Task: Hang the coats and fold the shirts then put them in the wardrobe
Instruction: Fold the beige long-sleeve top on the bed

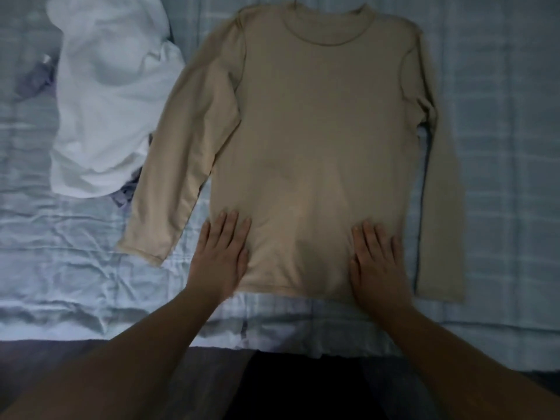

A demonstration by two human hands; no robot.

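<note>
Both hands, left hand (219, 256) and right hand (377, 262), press flat with fingers spread on the beige shirt's (315, 140) hem (unfolded, sleeves out) on the bed (500, 147). Beyond, white clothes (112, 95) wait; folding has barely begun.

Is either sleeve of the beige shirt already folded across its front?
No: the beige shirt lies flat with both sleeves out to its sides, while the left hand and right hand press flat near its hem.

A shirt (315, 140) lies flat on the bed (500, 147) before me, my hands (219, 257) resting on its hem, crumpled clothes (106, 101) to its left.
</note>
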